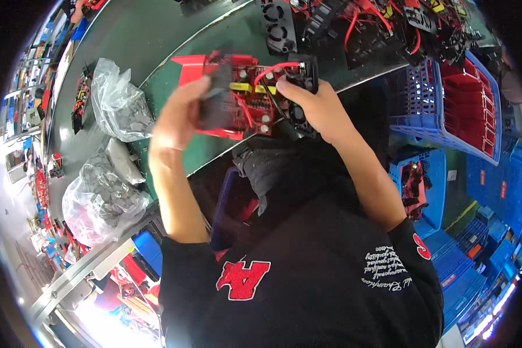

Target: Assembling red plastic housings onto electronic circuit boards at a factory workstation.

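Above the green tabletop I hold a red circuit board assembly [252, 107] with yellow-taped parts and thick red wires. My right hand [319, 107] grips its right end, thumb on top, at a black fan panel [298, 113]. At the other end, my left hand [182, 113] is closed around a black panel [217, 93], smeared by motion; whether it is fixed to the board I cannot tell. A red sheet-like piece [191, 66] shows behind and beneath that panel, partly covered by my left hand.
Two clear plastic bags of dark parts [119, 104] [101, 200] lie on the left. At the far right of the bench are piled black assemblies with red wires [383, 37] and a grey perforated plate [276, 26]. Blue crates [417, 122] stand right, one holding red housings.
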Tool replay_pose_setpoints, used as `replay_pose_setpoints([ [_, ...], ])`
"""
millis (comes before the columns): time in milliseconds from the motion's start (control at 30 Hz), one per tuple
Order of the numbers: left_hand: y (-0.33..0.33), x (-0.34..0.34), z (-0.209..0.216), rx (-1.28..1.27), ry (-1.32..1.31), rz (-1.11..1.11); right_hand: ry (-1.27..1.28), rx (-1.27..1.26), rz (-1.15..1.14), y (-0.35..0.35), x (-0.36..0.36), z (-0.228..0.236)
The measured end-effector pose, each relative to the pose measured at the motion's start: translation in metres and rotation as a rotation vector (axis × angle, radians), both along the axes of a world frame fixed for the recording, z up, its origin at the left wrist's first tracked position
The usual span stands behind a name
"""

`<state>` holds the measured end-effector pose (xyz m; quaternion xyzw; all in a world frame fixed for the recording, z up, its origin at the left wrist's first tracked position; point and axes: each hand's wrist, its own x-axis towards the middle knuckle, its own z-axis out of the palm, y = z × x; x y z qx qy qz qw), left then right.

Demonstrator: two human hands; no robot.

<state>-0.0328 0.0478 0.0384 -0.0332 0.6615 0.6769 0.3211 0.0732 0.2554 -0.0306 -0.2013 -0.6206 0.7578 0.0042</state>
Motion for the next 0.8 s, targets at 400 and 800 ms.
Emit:
replay_pose_setpoints([
  [400,-0.093,-0.037,-0.069,-0.91,1.202,-0.059,-0.08,-0.179,0.132,-0.008,-0.011,0.002],
  [800,-0.039,0.069,-0.034,-0.958,1.622,-0.197,-0.025,-0.245,0.128,0.0,-0.016,0.005],
])
